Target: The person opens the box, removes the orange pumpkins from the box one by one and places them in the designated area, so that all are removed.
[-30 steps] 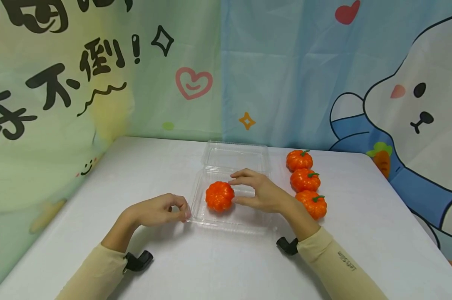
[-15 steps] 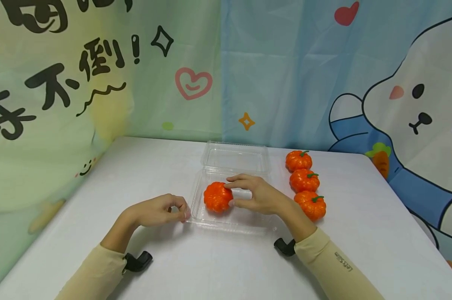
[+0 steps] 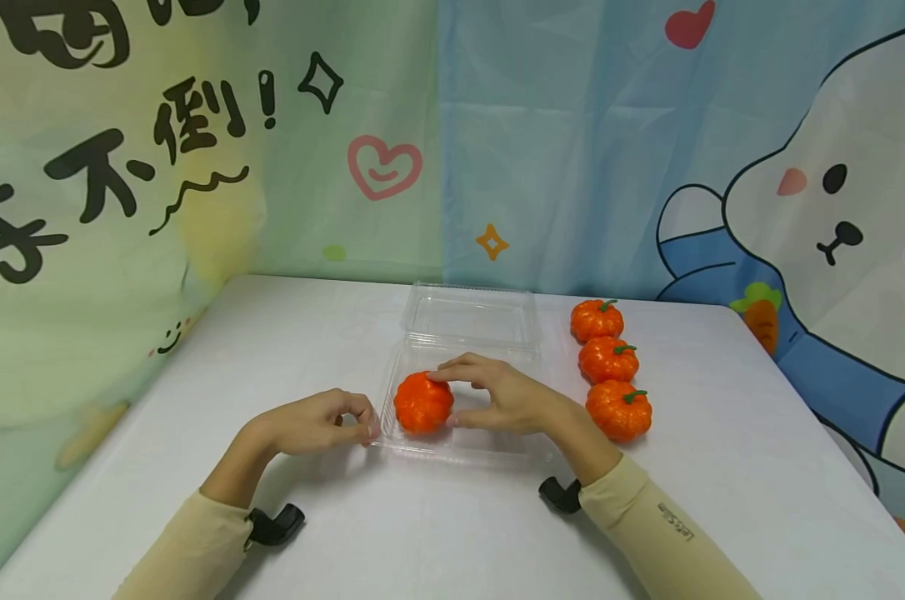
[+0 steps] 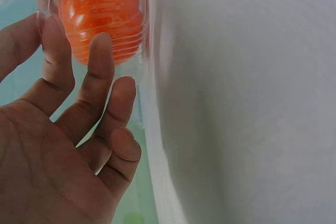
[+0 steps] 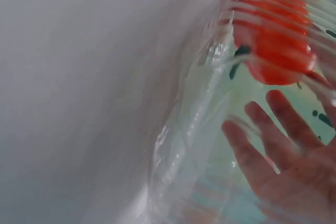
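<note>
An orange toy pumpkin sits in the left part of an open clear plastic clamshell box. My right hand reaches in from the right, its index fingertip at the pumpkin's upper edge and its thumb at the lower right side. Through the box wall in the right wrist view, the other fingers stretch out loosely below the pumpkin. My left hand pinches the box's front left corner. Thumb and index finger meet on the rim in the left wrist view, with the remaining fingers loosely bent.
Three orange toy pumpkins with green stems stand in a row right of the box. The lid lies folded back behind it. A printed cloth backdrop hangs behind the white table.
The pumpkin in the box has shifted left and slightly toward me, with my right hand moving along against it. My left hand stays at the box corner.
</note>
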Demonstrator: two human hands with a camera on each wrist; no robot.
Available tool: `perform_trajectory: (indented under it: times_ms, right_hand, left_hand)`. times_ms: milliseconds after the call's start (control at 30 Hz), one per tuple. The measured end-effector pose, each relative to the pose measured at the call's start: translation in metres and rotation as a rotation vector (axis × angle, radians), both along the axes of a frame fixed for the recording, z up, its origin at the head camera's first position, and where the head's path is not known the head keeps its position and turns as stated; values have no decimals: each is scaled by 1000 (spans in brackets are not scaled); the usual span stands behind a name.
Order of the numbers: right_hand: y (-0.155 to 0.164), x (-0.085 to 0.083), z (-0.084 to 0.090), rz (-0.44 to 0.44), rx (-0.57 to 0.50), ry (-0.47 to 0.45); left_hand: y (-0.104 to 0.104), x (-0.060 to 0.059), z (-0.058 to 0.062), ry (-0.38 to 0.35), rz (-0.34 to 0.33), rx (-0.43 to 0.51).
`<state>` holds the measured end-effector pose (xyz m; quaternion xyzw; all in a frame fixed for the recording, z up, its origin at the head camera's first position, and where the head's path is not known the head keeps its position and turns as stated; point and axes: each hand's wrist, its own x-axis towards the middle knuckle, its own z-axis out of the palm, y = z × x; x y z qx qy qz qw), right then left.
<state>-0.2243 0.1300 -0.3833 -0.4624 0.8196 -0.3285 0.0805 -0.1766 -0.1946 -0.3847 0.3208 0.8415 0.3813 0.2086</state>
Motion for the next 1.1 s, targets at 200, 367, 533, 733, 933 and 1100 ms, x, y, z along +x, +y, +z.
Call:
perform_trajectory:
  times_ms: [200, 367, 533, 733, 933, 1100]
  right_hand:
    - [-7, 2, 1, 9, 12, -45]
    - [-14, 3, 1, -5, 9, -87]
    - [-20, 7, 2, -6, 2, -103]
    - [-26, 10, 2, -4, 4, -52]
    - [-32, 12, 4, 2, -4, -57]
    - [-36, 15, 4, -2, 6, -92]
  left_hand:
    - [-1, -1, 1, -3, 5, -4]
    - [-2, -1, 1, -2, 1, -3]
    - [-2, -3, 2, -3, -3, 7]
    - [0, -5, 2, 9, -8, -4]
    - [-1, -4, 3, 3, 2, 2]
    - [-3, -2, 0, -8, 11, 10]
